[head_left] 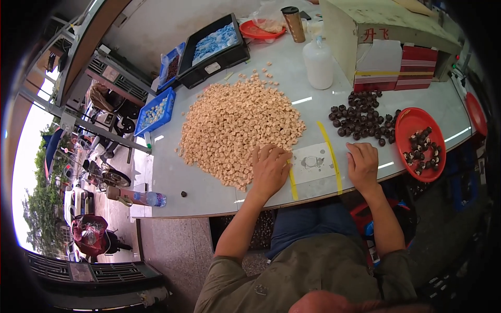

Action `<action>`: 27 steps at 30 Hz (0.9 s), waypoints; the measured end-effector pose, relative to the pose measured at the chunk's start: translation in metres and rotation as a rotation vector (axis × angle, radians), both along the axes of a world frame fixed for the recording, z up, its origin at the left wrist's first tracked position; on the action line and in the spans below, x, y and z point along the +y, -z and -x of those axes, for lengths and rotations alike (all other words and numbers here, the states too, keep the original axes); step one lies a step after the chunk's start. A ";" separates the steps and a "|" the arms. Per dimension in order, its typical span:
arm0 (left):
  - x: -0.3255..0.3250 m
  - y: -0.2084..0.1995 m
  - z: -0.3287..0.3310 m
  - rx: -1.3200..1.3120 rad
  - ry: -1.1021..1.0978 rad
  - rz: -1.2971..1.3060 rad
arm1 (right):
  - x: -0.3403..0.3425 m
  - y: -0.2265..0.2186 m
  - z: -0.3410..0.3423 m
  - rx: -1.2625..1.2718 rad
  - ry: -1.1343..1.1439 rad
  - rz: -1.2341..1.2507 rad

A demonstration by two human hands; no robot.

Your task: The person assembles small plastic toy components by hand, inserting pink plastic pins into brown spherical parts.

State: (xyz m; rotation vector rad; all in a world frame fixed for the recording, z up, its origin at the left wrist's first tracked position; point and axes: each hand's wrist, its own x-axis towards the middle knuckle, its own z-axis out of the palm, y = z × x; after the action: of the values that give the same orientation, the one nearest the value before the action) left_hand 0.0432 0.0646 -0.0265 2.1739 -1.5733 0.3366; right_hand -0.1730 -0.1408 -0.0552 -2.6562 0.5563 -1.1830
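**Sorting at the white table**

White table (pixel 219 193) is carrying our work: our left hand (pixel 270 169) is lying flat and empty at the tan pile's (pixel 240 125) edge, our right hand (pixel 362 164) curling beside the dark pieces (pixel 360 117), its grip unclear. We judge picking comes next.

We have one view only, from a fisheye camera worn on the head, looking steeply down and forward over the tabletop (pixel 209 193). We sit close: our own forearms rise from the lower edge, and our chest and lap fill the near middle. The tabletop's near edge bows with the lens. On the far side the view reaches a cardboard box (pixel 376 31); on the left it spills onto a street with parked scooters (pixel 99 175).
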 end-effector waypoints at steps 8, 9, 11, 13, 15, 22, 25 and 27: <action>-0.018 0.010 -0.023 -0.117 0.014 -0.144 | -0.033 -0.011 -0.038 0.175 0.011 0.142; -0.021 0.012 -0.022 -0.120 0.020 -0.153 | -0.037 -0.011 -0.041 0.201 -0.023 0.143; -0.026 0.014 -0.019 -0.124 0.018 -0.179 | -0.044 -0.006 -0.043 0.264 -0.065 0.183; -0.028 0.016 -0.016 -0.130 0.001 -0.184 | -0.047 -0.003 -0.046 0.355 -0.075 0.178; -0.029 0.021 -0.015 -0.132 -0.014 -0.174 | -0.046 -0.006 -0.047 0.345 -0.074 0.185; -0.022 0.008 -0.003 0.016 -0.045 -0.193 | -0.044 -0.003 -0.055 0.339 -0.109 0.199; -0.011 0.011 0.004 0.049 -0.052 -0.269 | -0.042 0.000 -0.056 0.329 -0.129 0.145; -0.008 0.009 0.008 0.045 -0.056 -0.322 | -0.036 0.000 -0.051 0.095 -0.164 0.093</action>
State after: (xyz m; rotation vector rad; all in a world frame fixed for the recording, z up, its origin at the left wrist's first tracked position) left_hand 0.0351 0.0570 -0.0359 2.4497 -1.6367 0.0519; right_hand -0.1216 -0.1769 -0.0548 -2.7850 0.2975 -1.0661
